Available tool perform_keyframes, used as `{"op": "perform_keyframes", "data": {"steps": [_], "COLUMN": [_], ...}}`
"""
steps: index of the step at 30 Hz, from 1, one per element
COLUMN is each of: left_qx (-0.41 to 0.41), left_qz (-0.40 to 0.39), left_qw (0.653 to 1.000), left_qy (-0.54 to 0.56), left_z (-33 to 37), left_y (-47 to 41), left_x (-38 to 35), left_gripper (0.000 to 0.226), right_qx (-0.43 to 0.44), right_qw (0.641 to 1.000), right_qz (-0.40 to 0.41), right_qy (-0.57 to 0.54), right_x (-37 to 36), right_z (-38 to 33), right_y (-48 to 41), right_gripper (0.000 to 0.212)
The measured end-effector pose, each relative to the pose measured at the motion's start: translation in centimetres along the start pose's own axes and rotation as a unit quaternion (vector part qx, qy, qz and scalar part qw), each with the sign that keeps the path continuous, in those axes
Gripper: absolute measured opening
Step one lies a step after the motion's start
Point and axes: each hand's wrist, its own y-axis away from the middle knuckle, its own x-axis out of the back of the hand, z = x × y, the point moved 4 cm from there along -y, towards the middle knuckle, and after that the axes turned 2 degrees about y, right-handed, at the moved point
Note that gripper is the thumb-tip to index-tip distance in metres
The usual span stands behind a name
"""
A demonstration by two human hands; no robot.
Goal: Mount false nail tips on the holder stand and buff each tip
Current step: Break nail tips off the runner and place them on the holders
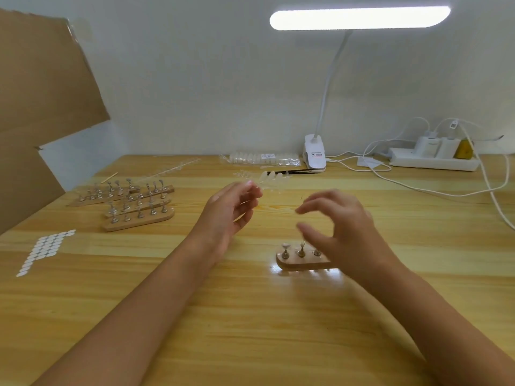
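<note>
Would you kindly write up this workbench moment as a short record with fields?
left hand: raised, pinches a blurred strip of nail tips
right hand: open, empty, above the holder stand
holder stand: on the table; three pegs show, the rest is hidden by the right hand
spare stands: grouped at far left
white pads: in rows near the left edge
lamp: lit, clipped at the back
</note>
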Motion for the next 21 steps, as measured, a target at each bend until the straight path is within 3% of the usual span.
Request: {"op": "perform_keyframes", "data": {"steps": [4,8,14,21], "left_qx": [-0.128,-0.199,-0.24,-0.224], "left_qz": [0.01,-0.029,-0.082,-0.082], "left_qw": [0.981,0.953,0.92,0.928], "left_qy": [-0.143,-0.228,-0.297,-0.287], "left_z": [0.9,1.1,0.9,0.7], "left_y": [0.6,1.5,2.6,3.1], "left_x": [-0.5,-1.6,-2.8,-3.4], "left_gripper": [0.022,0.018,0.014,0.017], "right_qx": [-0.031,-0.017,-0.014,0.003], "right_qw": [0.991,0.984,0.986,0.987], "right_qz": [0.102,0.132,0.103,0.134], "right_qy": [-0.075,-0.119,-0.131,-0.092], "right_x": [2.2,2.3,1.5,1.5], "right_z": [0.6,0.0,-0.4,-0.3], "right_y": [-0.2,-0.1,0.0,0.1], "right_gripper": [0.014,0.015,0.022,0.014]}}
